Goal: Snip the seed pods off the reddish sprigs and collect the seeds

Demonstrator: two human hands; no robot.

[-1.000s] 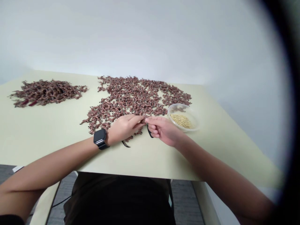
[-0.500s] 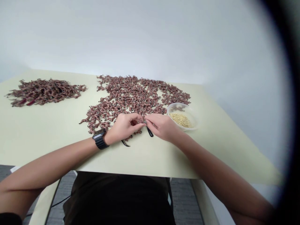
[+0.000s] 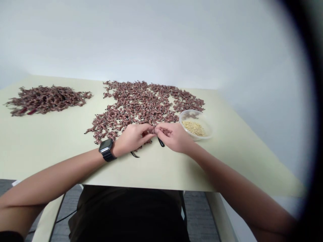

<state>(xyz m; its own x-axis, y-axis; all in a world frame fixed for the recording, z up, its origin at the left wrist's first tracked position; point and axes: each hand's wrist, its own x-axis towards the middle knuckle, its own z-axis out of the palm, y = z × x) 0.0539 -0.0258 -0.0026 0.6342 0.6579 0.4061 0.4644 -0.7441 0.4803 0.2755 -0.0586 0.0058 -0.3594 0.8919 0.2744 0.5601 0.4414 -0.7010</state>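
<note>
My left hand (image 3: 136, 136), with a dark watch (image 3: 107, 150) on its wrist, has thumb and fingers pinched at the front of the spread of small shiny reddish-brown pieces (image 3: 141, 101). My right hand (image 3: 174, 134) is closed in a pinch too, its fingertips meeting those of the left. One small reddish-brown piece (image 3: 152, 130) shows partly between the fingertips; the fingers cover most of it. Below the right fingertips a black handle (image 3: 160, 142) lies on the table. A curved black item (image 3: 134, 154) sticks out from under my left hand.
A round translucent bowl (image 3: 209, 129) holding many tiny yellow-gold bits (image 3: 193, 128) stands just beyond my right hand. Another heap of reddish-brown pieces (image 3: 50, 97) lies at the left of the pale yellow table (image 3: 156, 174). A white wall (image 3: 126, 40) rises behind the table.
My right fingers have shifted slightly and curl more at the pinch. Both hands stay together in nearly the same spot. The view has moved very slightly.
</note>
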